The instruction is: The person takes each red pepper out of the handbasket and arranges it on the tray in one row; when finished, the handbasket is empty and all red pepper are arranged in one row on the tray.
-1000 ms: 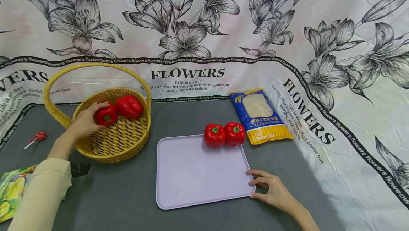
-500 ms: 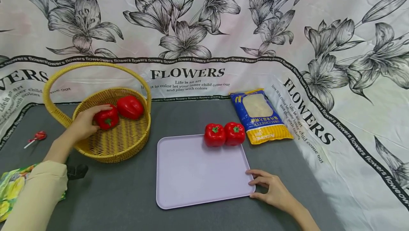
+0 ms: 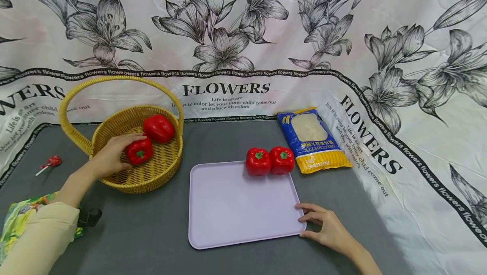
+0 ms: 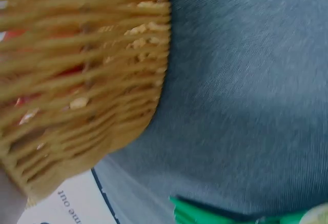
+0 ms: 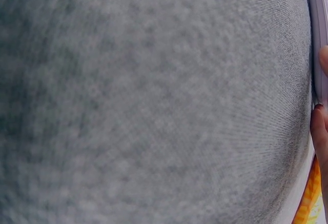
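Observation:
My left hand (image 3: 112,156) reaches over the left rim of the yellow wicker basket (image 3: 161,178) and holds a red bell pepper (image 3: 140,151) with a green stem inside it. Behind that one lies a second red bell pepper, its glossy side (image 3: 159,129) showing. In the left wrist view the wicker wall (image 4: 113,65) hides most of the hand and peppers. My right hand (image 3: 325,227) grips the near right corner of the pale purple tray (image 3: 236,207), fingers on its right edge and thumb at the corner. Two more red bell peppers (image 3: 258,162) (image 3: 282,160) sit together at the tray's far right corner.
A blue and yellow pasta bag (image 3: 313,140) lies behind the tray on the right. On the left are a red lollipop (image 3: 54,161) and a green-yellow packet (image 3: 26,220), partly covered by the left sleeve. The basket's tall handle (image 3: 121,78) arches above it. A flowered cloth hangs behind.
The left hand has brought the held bell pepper nearer and to the right within the basket. The right hand stays on the tray. The head view has shifted slightly.

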`<state>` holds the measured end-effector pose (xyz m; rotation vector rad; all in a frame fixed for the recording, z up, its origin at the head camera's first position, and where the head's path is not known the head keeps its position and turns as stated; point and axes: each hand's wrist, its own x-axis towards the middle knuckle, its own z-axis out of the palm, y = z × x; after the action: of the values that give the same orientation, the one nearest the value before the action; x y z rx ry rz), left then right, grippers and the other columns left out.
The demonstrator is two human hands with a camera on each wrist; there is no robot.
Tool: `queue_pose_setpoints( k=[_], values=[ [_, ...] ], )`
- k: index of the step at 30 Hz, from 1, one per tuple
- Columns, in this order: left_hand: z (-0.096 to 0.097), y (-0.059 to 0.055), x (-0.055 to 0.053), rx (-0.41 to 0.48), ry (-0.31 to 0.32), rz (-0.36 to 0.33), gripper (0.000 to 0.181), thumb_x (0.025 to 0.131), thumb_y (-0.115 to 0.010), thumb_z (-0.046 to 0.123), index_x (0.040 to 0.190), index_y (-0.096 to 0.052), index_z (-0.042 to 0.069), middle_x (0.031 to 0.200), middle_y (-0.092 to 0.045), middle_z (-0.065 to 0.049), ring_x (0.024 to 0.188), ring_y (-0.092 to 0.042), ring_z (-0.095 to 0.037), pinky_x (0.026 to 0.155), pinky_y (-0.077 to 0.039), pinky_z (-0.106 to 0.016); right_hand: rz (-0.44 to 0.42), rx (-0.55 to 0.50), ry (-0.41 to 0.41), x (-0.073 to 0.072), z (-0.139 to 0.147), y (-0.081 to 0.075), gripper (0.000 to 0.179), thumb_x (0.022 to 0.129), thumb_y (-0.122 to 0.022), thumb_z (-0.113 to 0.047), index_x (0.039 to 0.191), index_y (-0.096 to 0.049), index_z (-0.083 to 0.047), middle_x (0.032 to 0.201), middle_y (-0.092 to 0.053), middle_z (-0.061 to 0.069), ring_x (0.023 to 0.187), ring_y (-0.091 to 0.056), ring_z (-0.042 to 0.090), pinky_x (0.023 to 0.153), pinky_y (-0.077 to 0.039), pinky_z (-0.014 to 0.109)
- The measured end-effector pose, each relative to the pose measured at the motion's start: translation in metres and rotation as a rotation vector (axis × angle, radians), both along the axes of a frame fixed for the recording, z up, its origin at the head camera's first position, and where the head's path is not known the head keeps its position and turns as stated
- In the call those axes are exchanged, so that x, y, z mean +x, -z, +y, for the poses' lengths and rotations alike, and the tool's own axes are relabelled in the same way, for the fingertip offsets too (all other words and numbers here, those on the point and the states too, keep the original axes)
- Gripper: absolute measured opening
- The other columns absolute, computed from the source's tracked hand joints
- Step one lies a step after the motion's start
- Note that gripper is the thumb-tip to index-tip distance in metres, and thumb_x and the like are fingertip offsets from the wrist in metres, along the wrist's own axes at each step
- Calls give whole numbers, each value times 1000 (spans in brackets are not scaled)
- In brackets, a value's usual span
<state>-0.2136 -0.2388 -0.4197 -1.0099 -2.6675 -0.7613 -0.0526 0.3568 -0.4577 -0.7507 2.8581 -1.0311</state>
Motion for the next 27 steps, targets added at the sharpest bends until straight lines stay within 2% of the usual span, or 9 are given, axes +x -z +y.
queue_pose_setpoints(
  k=[4,7,10,14,19,21,24,27],
  values=[
    [5,5,-2,-2,-57,-15,87,52,-90,-5,130,-49,0,130,-46,-32,119,-39,-52,93,-29,-68,5,-4,4,2,-4,-3,28,67,-87,-12,93,-75,-10,119,-64,12,98,-63,28,89,-44,11],
    [6,6,-4,-30,-108,-39,84,58,-90,5,131,-49,0,132,-45,-32,120,-39,-52,95,-30,-68,-17,-24,5,2,-6,-5,28,67,-87,-7,92,-74,-7,119,-64,15,97,-62,31,86,-48,13],
    [7,5,-4,-35,-138,-59,83,61,-91,9,132,-49,-3,133,-46,-31,119,-43,-51,94,-36,-66,-35,-19,7,1,-3,-3,28,69,-86,-14,94,-75,-11,121,-63,12,99,-62,28,85,-49,16],
    [8,0,-2,26,-165,-94,82,64,-89,10,133,-47,-7,134,-47,-30,117,-48,-49,91,-41,-63,-17,-9,-3,0,2,3,28,72,-85,-26,96,-74,-17,123,-63,6,102,-62,22,88,-47,14],
    [7,-5,4,107,-229,-223,80,75,-83,25,141,-43,3,132,-51,-27,110,-55,-43,86,-47,-59,7,-33,-17,0,3,5,29,71,-85,-28,96,-74,-19,123,-63,5,102,-62,22,89,-44,11],
    [5,-7,6,129,-229,-298,76,81,-77,26,145,-40,8,132,-50,-27,109,-56,-42,85,-47,-57,5,-30,-15,0,3,3,28,72,-85,-29,96,-74,-19,123,-63,5,102,-62,22,90,-43,11],
    [5,-9,8,148,-198,-388,71,88,-70,24,148,-34,10,135,-46,-28,111,-53,-43,86,-47,-57,-14,-25,-9,0,2,2,28,73,-84,-30,97,-74,-19,123,-63,5,103,-62,22,91,-43,12],
    [6,-9,6,172,-185,-464,73,88,-69,25,149,-31,10,141,-38,-29,117,-48,-45,89,-46,-57,-22,-19,-8,0,2,3,27,74,-82,-32,97,-74,-19,124,-63,4,103,-61,20,91,-44,12]
  ],
)
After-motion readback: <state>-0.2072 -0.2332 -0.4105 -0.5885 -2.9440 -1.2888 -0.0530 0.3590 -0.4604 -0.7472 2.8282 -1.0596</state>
